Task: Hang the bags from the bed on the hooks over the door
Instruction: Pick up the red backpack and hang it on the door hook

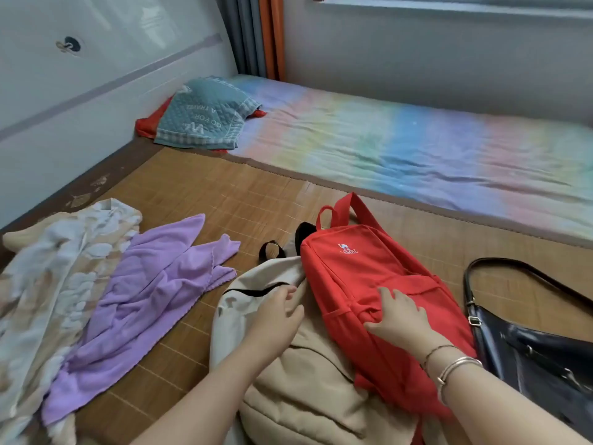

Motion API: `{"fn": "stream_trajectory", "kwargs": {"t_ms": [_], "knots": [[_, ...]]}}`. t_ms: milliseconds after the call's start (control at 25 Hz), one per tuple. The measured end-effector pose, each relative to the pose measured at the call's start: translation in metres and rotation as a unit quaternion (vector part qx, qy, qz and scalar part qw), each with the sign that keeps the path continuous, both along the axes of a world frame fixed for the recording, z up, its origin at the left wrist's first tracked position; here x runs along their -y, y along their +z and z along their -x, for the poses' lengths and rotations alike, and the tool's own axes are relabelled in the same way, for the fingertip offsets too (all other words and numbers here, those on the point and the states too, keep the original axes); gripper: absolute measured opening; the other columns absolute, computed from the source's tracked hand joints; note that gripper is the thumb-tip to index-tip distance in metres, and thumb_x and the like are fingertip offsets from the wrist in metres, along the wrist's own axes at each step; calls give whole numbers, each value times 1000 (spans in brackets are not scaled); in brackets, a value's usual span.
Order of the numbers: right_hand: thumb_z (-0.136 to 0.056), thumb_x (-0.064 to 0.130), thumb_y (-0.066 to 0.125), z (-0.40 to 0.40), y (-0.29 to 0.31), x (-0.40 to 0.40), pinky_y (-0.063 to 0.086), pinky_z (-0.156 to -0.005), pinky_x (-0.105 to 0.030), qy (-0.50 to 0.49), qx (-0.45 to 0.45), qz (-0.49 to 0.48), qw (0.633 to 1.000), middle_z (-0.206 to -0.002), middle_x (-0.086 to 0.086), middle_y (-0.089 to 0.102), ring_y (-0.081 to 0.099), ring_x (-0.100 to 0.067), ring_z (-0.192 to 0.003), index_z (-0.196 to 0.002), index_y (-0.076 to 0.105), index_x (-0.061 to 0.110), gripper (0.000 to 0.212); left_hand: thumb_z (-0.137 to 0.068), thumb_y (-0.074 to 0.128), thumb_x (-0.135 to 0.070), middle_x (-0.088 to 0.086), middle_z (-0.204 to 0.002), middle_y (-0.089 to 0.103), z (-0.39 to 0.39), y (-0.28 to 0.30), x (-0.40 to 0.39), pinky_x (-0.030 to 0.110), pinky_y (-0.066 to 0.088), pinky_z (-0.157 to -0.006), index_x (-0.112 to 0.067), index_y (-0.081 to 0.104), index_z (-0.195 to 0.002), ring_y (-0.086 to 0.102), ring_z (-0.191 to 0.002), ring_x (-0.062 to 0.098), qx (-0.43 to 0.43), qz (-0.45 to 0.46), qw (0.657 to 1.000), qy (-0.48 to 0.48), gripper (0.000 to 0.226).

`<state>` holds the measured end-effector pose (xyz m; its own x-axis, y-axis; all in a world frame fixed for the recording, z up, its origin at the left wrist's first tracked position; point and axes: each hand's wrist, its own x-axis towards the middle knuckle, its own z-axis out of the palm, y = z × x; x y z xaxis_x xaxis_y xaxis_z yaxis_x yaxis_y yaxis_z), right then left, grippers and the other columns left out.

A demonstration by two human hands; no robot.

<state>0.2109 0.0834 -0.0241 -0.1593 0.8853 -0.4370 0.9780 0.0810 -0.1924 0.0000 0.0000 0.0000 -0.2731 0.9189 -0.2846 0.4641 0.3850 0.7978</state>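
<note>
Three bags lie on the bed's bamboo mat [199,194]. A red backpack [359,271] lies in the middle, partly over a beige backpack [308,393]. To the right is a black leather shoulder bag [532,358] with a long strap. My left hand [276,313] rests on the beige backpack's top edge, fingers bent against the fabric. On the red backpack's front pocket lies my right hand [401,319], fingers spread and pressing down. Neither hand visibly grips anything. The door and its hooks are out of view.
A purple cloth [144,303] and a cream patterned garment [45,284] lie at the left. A pillow in a blue-green quilted cover [205,114] sits at the headboard. A pastel rainbow sheet [417,149] covers the far half of the bed, by the wall.
</note>
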Motion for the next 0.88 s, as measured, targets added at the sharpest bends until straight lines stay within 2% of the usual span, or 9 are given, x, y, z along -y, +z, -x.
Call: {"fn": "stream_trajectory", "kwargs": {"t_ms": [120,240,320,440,560,680,760,800,880], "knots": [[-80,48,56,-14,-18,2,33,-101,-46,52,59,-4,997,-131,-7,49,44,-29,-126,-125,45,22,52,-89,54,-21,2,-132,55,-16,-13,-5,25,40,-93,-19,50,-129,54,-118,16,24,27,999,12,40],[-88,29,49,-13,-25,11,37,-87,-40,66,-31,-114,991,-107,-4,61,56,-28,-109,-84,48,24,6,-89,55,-23,5,-132,56,-32,-20,-9,32,41,-102,-17,50,-129,53,-117,15,36,44,998,25,41],[-86,19,53,-18,-19,13,37,-77,-39,17,-151,-142,978,-91,-7,61,57,-31,-93,-74,40,22,18,-88,55,-32,6,-137,53,-40,-20,-11,34,42,-103,-17,47,-133,52,-115,12,44,46,997,39,48],[-82,7,60,-44,15,14,35,-66,-28,-18,-308,-150,939,-73,-3,53,51,-23,-73,-67,40,23,29,-76,55,-62,4,-147,43,-54,-1,-13,36,34,-111,-20,36,-141,43,-132,16,86,57,993,58,80],[-80,4,62,-65,72,14,36,-67,-18,2,-356,-169,919,-70,4,52,49,-16,-70,-67,45,22,28,-55,55,-81,5,-144,46,-66,41,-32,38,38,-104,-16,33,-141,46,-127,19,144,76,980,113,110],[-81,4,61,-75,131,32,41,-74,-29,41,-383,-161,909,-75,-3,58,53,-20,-75,-68,51,18,22,-29,58,-91,11,-139,51,-84,97,-44,47,44,-103,-13,28,-143,54,-121,32,225,118,953,163,142],[-81,4,61,-79,165,51,41,-74,-23,70,-398,-162,900,-76,-4,59,54,-19,-76,-68,53,12,18,-36,73,-77,10,-132,56,-94,127,-43,42,50,-96,-8,32,-142,59,-114,30,258,120,942,176,134],[-81,4,62,-79,176,59,40,-73,-19,79,-406,-161,896,-76,-4,60,54,-17,-76,-68,54,9,16,-48,80,-59,13,-125,60,-97,132,-43,39,52,-88,-3,40,-137,63,-107,31,259,103,943,184,112],[-81,4,63,-83,203,79,40,-71,-13,72,-427,-157,887,-74,-1,62,55,-11,-73,-69,57,7,13,-69,74,-21,21,-111,67,-105,147,-39,36,54,-76,4,57,-118,66,-96,34,244,64,950,185,58]]}}
